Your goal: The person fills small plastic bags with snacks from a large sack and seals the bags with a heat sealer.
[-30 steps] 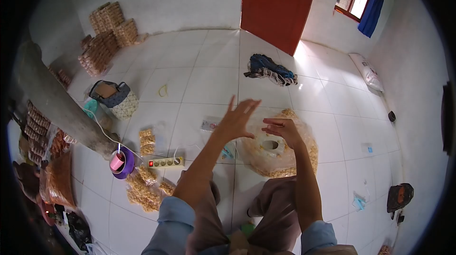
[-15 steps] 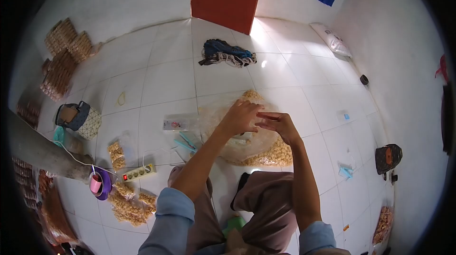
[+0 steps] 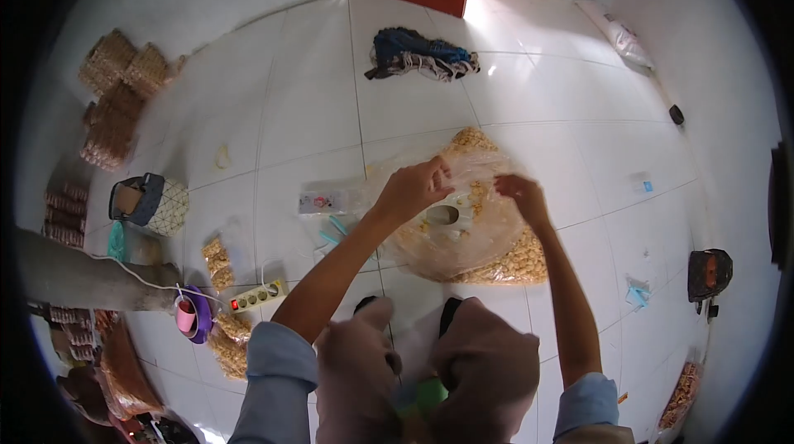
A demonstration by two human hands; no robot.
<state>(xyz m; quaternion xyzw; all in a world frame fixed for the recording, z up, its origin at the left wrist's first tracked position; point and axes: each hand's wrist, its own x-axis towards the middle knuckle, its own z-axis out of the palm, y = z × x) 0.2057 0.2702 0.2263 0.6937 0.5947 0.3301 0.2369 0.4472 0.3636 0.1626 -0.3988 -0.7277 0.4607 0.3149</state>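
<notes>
A large clear plastic bag [image 3: 426, 249] lies on the tiles in front of me, with golden snack pieces [image 3: 517, 262] inside along its right and far parts. My left hand [image 3: 418, 187] is closed on the bag's film at its upper left. Across from it, my right hand [image 3: 521, 189] pinches the film on the right side. Thin plastic stretches loosely between the two hands. An oval greyish object [image 3: 442, 214] shows at the middle of the bag; its kind is unclear.
Left of me are a power strip [image 3: 256, 297], a purple basin [image 3: 198, 328] with a pink cup, and small snack bags [image 3: 217, 264]. Stacked packs [image 3: 112, 125] stand by the left wall. A dark cloth bundle [image 3: 422, 55] lies ahead.
My hands were close together over the bag; now they are apart, the right one further right, with film spread between them. The view has tilted down.
</notes>
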